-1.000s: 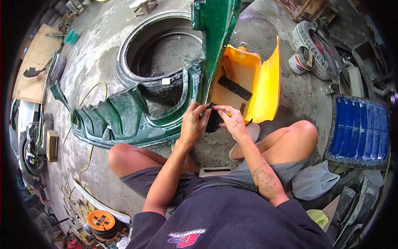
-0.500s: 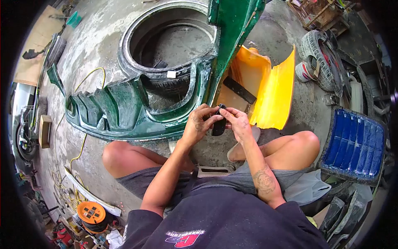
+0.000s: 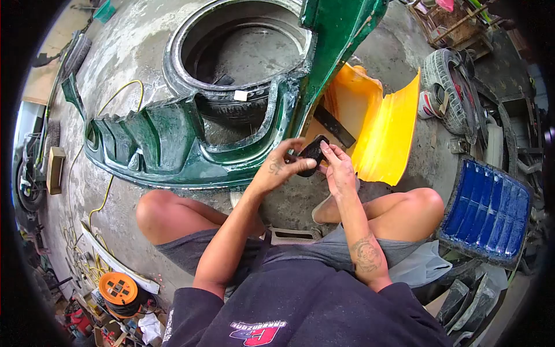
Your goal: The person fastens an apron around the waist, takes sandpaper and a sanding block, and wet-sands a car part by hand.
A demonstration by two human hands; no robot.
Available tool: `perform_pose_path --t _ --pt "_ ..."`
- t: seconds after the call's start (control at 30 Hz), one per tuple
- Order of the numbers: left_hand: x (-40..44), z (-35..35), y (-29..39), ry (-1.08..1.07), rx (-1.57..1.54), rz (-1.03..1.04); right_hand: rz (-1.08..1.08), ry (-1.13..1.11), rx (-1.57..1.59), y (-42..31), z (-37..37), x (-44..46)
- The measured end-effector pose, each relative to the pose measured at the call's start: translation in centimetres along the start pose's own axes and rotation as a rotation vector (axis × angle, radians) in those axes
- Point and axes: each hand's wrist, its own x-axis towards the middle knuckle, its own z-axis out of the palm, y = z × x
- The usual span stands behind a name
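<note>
A small black piece (image 3: 313, 155) is between my two hands, above the concrete floor. My right hand (image 3: 340, 168) pinches its upper right edge between thumb and fingers. On its other side, my left hand (image 3: 280, 166) has thumb and fingers spread around the piece's left edge; the fingertips are partly blurred. Just beyond my hands lies a green bumper-like panel (image 3: 219, 171), with a tall green part (image 3: 341, 34) rising from its right end. A yellow moulded panel (image 3: 393, 133) stands to the right, with a dark bar (image 3: 334, 126) lying inside it.
Behind the green panel lies a large tire (image 3: 179, 69). A blue slatted panel (image 3: 485, 208) is at the right, near a grey plastic bag (image 3: 419, 265) and another tire (image 3: 442, 75). An orange cable reel (image 3: 118, 288) and yellow cable (image 3: 108, 199) are at the left.
The black piece has tilted and turned toward the upper right. My left fingers have opened away from it. The camera view has shifted, so the surroundings sit differently.
</note>
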Motion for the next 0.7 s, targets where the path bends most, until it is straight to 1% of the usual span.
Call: perform_pose_path --t 0.03,0.1,0.13,0.2,0.23,0.27,0.3,0.33,0.37,0.43,0.47,0.5,0.53,0.6,0.63,0.67,0.7 --pt "0.0 0.4 -0.1 -0.110 -0.054 -0.120 -0.001 0.034 -0.005 0.1 0.0 -0.1" --pt "0.4 1.5 -2.6 -0.036 -0.086 0.114 0.000 -0.006 0.010 0.4 0.2 -0.3" --pt "0.4 1.4 -2.2 -0.035 -0.085 0.113 0.004 -0.016 -0.002 0.5 0.2 -0.3" --pt "0.3 1.0 -1.5 -0.088 -0.135 0.000 0.008 -0.021 -0.013 0.6 0.0 -0.3" --pt "0.4 0.7 -1.1 -0.091 -0.134 0.000 -0.063 0.014 -0.044 0.6 0.0 0.0" --pt "0.4 0.3 -0.8 -0.101 -0.014 -0.040 -0.135 0.051 -0.075 0.4 -0.1 0.2" --pt "0.4 -0.1 -0.6 -0.112 0.105 -0.079 -0.138 0.056 -0.075 0.2 -0.3 0.5" --pt "0.3 -0.2 -0.6 -0.100 0.035 -0.074 -0.199 0.083 -0.084 -0.4 -0.4 0.8" --pt "0.5 -0.3 -1.3 -0.023 0.091 -0.024 -0.262 0.109 -0.093 -0.8 -0.5 0.9" --pt "0.7 -0.7 -1.5 0.039 0.024 -0.041 -0.255 0.154 -0.086 -1.0 -0.9 1.0" --pt "0.7 -0.5 -1.5 0.038 0.025 -0.041 -0.262 0.172 -0.184 -0.8 -1.3 1.2" --pt "0.6 -0.3 -1.6 0.064 -0.001 0.054 -0.266 0.189 -0.282 -0.5 -1.7 1.3" --pt "0.4 0.0 -1.1 0.091 -0.027 0.149 -0.262 0.189 -0.281 -0.4 -1.5 1.2" --pt "-0.1 0.7 -0.2 0.058 0.016 0.151 -0.263 0.195 -0.387 -0.3 -1.1 1.0" --pt "-0.3 1.1 0.2 0.025 0.058 0.156 -0.261 0.191 -0.389 -0.1 -1.1 1.1" --pt "-0.3 1.5 0.1 0.060 0.130 0.137 -0.257 0.131 -0.364 0.2 -1.1 1.1" --pt "0.2 1.7 -1.3 0.160 0.320 0.351 -0.255 0.069 -0.338 0.4 -1.1 1.1"
